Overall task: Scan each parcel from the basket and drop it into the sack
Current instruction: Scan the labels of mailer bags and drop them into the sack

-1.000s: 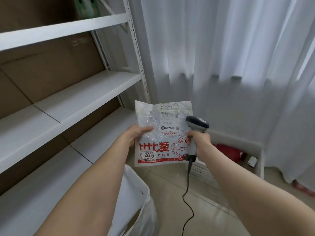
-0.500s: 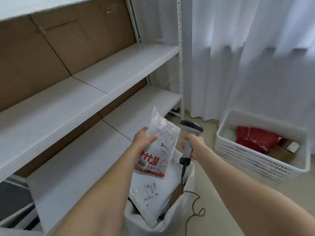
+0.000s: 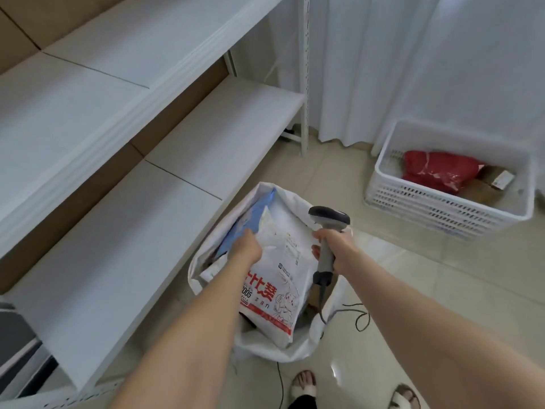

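- Head view, looking down: left hand (image 3: 247, 246) grips the top edge of a white parcel (image 3: 283, 261) with red print, fingers curled round it.
- Parcel hangs tilted over the open mouth of a white sack (image 3: 274, 354) on the floor; a blue parcel (image 3: 250, 222) lies inside.
- Right hand (image 3: 334, 249) is wrapped round the handle of a corded scanner (image 3: 328, 221), just beside the parcel.
- White basket (image 3: 427, 205) stands well apart on the right, holding a red parcel (image 3: 439, 171).
- White shelves (image 3: 103, 261) run along the left.
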